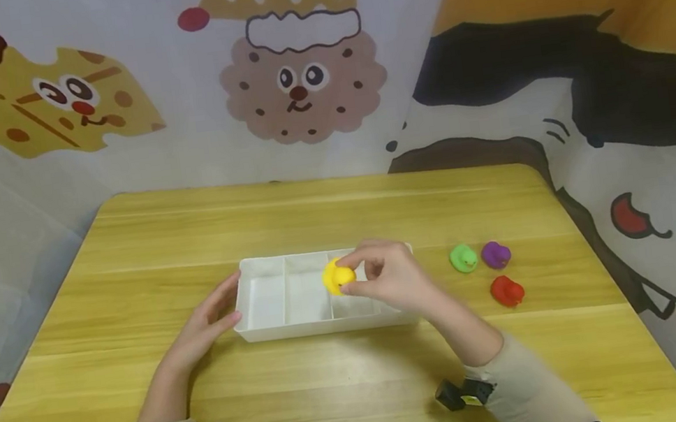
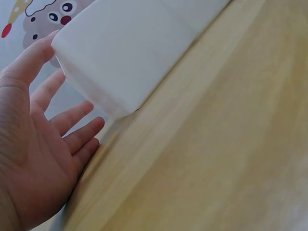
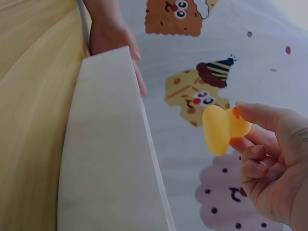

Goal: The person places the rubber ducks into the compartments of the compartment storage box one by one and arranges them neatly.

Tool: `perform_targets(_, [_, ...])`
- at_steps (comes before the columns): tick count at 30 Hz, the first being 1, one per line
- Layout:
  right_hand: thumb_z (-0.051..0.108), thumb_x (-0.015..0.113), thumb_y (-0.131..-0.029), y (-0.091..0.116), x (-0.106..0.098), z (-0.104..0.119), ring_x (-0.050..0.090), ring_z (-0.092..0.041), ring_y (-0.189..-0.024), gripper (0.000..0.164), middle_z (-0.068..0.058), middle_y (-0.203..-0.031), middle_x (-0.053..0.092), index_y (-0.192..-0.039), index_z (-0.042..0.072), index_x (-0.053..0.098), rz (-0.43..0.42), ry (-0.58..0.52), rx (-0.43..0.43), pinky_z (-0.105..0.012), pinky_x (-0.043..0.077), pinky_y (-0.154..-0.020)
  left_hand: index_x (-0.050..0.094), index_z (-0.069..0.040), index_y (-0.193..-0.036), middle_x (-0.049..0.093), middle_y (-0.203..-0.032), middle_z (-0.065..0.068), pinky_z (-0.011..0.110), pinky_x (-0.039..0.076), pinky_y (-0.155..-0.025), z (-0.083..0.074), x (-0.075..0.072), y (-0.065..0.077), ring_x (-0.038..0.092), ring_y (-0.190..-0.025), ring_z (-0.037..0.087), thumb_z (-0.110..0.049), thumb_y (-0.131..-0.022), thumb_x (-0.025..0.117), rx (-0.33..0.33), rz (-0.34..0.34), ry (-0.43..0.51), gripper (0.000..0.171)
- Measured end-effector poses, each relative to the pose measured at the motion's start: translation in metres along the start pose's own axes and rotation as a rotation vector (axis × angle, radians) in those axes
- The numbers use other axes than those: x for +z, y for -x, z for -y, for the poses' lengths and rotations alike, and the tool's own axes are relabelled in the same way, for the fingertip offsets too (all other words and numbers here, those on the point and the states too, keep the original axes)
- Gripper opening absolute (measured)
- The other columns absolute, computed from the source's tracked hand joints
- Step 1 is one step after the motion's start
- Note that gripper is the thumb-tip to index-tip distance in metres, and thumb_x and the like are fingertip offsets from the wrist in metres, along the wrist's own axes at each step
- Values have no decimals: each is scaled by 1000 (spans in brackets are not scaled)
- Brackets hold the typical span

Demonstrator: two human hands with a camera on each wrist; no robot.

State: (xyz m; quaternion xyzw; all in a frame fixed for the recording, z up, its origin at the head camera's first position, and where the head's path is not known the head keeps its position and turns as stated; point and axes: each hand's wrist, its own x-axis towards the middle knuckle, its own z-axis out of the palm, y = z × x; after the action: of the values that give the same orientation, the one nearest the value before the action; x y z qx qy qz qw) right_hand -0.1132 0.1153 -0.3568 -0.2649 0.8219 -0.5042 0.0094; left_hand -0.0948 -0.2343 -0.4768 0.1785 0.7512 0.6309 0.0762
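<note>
Between thumb and fingertips, my right hand (image 1: 393, 274) pinches a yellow rubber duck (image 1: 337, 276) above a white divided tray (image 1: 311, 328). In the right wrist view the duck (image 3: 216, 131) is held higher than the tray's rim, touching no wall. My left hand (image 1: 206, 326) rests against the tray's left end, its fingers spread and fairly straight; the left wrist view shows the thumb and fingertips of that hand (image 2: 45, 159) at the tray's end wall (image 2: 89, 89). The tray's right-hand compartments are partly hidden behind my right hand.
Right of the tray, a green duck (image 1: 463, 259), a purple duck (image 1: 496, 255) and a red duck (image 1: 507, 291) lie close together on the wooden table (image 1: 348, 393). A cloth with cartoon figures (image 1: 304, 88) hangs behind the table and along its sides.
</note>
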Motion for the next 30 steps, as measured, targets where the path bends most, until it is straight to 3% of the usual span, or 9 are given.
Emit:
perform_targets(8, [9,84,-73,-18,26,9,43,-12,-54,29,6,-84,64,-101,9,75,48,-43,24,-22,35,-46,28,-9,-151,30,-152,18,22,33,-101,-1,1,0,34,-133,28,-1,-95,56,-1,-4,-5,63])
perform_targets(21, [12,85,-72,-43,65,10,45,-11,-55,28,8,-81,65,-98,8,76,99,-43,25,-21,37,-47,27,-10,-151,30,-152,18,22,32,-102,0,0,1,30,-134,39,-1,-95,55,-1,2,-12,63])
perform_targets(27, [16,85,-73,-52,80,7,47,-12,-57,28,9,-82,66,-99,9,76,133,-36,22,-21,39,-48,26,-10,-152,30,-151,19,53,27,-105,0,0,1,30,-133,40,-1,-96,54,-4,11,-6,63])
perform_targets(30, [16,85,-73,-55,89,2,49,-12,-60,28,10,-81,66,-98,10,76,140,-32,15,-22,42,-51,26,-11,-152,29,-152,18,53,28,-105,-1,0,1,30,-133,39,-2,-96,54,-6,13,-4,63])
